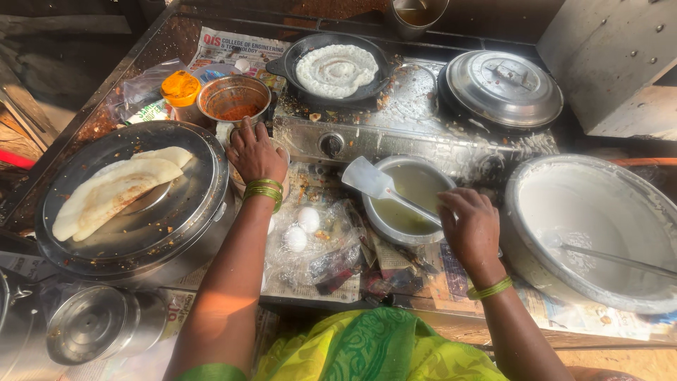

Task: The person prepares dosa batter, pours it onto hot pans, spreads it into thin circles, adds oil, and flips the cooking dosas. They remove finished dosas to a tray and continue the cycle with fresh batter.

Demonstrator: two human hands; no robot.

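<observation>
My right hand point(471, 227) grips the handle of a white flat spatula point(370, 179) that rests across a steel bowl of yellowish liquid point(416, 185). My left hand point(252, 152) reaches down over a small container beside a steel bowl of red chutney point(234, 101); whether its fingers hold anything is hidden. On the stove point(395, 120) a black pan point(310, 49) holds a round white dosa point(337, 69) with a spiral pattern. Two folded dosas point(116, 190) lie on a large steel lid point(176, 212) at the left.
A big pot of white batter point(592, 226) with a ladle stands at the right. A lidded steel vessel point(504, 86) sits on the second burner. Eggs in a plastic bag point(302, 229) lie on newspaper. A steel canister point(95, 324) is at the bottom left.
</observation>
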